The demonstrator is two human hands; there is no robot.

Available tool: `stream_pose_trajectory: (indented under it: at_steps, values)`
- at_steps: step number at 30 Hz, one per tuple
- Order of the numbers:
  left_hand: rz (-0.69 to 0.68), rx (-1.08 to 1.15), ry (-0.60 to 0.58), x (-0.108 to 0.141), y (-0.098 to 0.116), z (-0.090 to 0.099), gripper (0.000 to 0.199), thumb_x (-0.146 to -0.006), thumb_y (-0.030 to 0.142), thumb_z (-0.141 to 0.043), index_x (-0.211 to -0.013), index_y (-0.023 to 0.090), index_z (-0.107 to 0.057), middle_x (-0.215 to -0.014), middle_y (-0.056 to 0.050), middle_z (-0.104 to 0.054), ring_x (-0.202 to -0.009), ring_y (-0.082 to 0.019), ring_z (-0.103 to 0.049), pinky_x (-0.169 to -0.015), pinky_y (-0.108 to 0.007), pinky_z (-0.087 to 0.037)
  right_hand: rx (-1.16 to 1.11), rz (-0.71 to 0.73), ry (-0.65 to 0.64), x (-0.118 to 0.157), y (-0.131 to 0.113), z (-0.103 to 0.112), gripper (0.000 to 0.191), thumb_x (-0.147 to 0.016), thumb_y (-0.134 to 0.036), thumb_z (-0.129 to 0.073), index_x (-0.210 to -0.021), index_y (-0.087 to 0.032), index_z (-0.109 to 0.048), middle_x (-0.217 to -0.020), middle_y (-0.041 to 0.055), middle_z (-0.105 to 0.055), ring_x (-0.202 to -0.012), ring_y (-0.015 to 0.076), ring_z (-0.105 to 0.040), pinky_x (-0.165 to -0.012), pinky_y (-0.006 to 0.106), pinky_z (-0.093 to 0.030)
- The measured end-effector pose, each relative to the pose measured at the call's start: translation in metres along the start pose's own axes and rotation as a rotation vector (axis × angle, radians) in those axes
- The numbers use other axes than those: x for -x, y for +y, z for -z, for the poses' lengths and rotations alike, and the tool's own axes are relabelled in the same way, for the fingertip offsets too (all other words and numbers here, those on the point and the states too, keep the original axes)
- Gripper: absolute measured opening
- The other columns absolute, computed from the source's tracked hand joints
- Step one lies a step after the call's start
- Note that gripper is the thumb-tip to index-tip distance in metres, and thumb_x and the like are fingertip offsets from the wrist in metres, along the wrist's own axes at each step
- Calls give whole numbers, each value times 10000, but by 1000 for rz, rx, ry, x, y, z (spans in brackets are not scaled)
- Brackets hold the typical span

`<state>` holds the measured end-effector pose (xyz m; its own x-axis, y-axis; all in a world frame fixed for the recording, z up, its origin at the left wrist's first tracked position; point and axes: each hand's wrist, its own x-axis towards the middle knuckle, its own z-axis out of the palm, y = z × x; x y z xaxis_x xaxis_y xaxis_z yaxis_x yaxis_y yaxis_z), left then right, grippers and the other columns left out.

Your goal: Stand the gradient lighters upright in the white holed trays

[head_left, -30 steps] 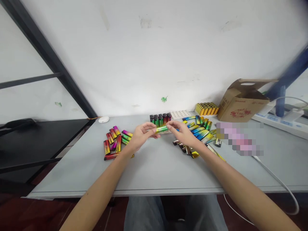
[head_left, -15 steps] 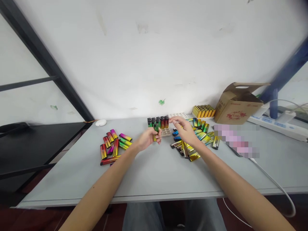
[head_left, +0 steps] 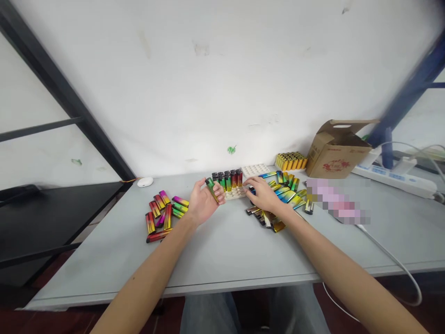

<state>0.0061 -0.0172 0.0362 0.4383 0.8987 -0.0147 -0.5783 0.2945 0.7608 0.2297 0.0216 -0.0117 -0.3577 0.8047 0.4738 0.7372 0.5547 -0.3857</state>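
Note:
A green-yellow lighter (head_left: 212, 189) lies slanted in my left hand (head_left: 201, 202), whose palm is turned up with the fingers curled around it. My right hand (head_left: 263, 195) is palm down, fingers bent and apart, its fingertips at the right end of a pale tray (head_left: 235, 193). Whether they touch the tray I cannot tell. Upright lighters (head_left: 227, 180), green ones at left and red ones at right, fill the tray's back part; empty holes show in front. Under and beside my right hand lies a pile of gold, blue and green lighters (head_left: 285, 195).
Red, purple and green lighters (head_left: 168, 215) lie loose at left. At the back stand an empty-holed white tray (head_left: 255, 170), a tray of yellow lighters (head_left: 291, 161) and a cardboard box (head_left: 335, 155). A power strip (head_left: 396, 181) and a cable (head_left: 385, 257) are at right.
My left hand has moved left and turned palm up, tilting the lighter in it. My right hand has lowered from beside the red lighters to the tray's right end.

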Motion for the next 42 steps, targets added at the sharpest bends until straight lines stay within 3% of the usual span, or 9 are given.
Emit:
stream_pose_trajectory:
  at_steps: [10,18,27,36,42]
  values:
    - [158,90,-61,0,-5,2,364,-877,488,-356,-699,182,-440,-711,-30,-415,-634,-159,-475,-576,-289,-424,43,-94,-24,1,9,-6,290,-887,-295,-507,-1122,-151,-600,-1142,135,-618,-1119,271,-522,-967,390,-399]
    - [50,-6,46,-5,-15,1,352,-897,422,-294,-660,186,-400,-617,16,-317,-513,-121,-369,-473,-241,-339,70,-117,-36,1,7,-9,291,-884,-310,-505,-1105,-159,-619,-1125,128,-633,-1112,282,-523,-947,391,-407]
    - [145,-43,-32,-6,-24,5,360,-909,462,-326,-712,180,-433,-661,15,-340,-559,-124,-398,-499,-239,-381,80,-125,-51,1,5,-9,283,-901,-325,-500,-1086,-157,-633,-1122,125,-646,-1082,268,-550,-941,380,-405]
    - [62,-203,75,-7,-28,-2,218,-881,310,-330,-716,187,-402,-657,18,-335,-536,-108,-355,-464,-195,-343,84,-117,-59,1,5,-9,273,-896,-310,-500,-1084,-164,-633,-1111,123,-647,-1081,267,-552,-935,379,-404]
    - [72,-261,110,-8,-33,-3,206,-875,305,-316,-721,187,-385,-651,32,-302,-498,-89,-300,-401,-158,-232,78,-130,-64,1,6,-9,268,-894,-311,-502,-1081,-169,-631,-1127,121,-639,-1078,268,-550,-918,381,-406]
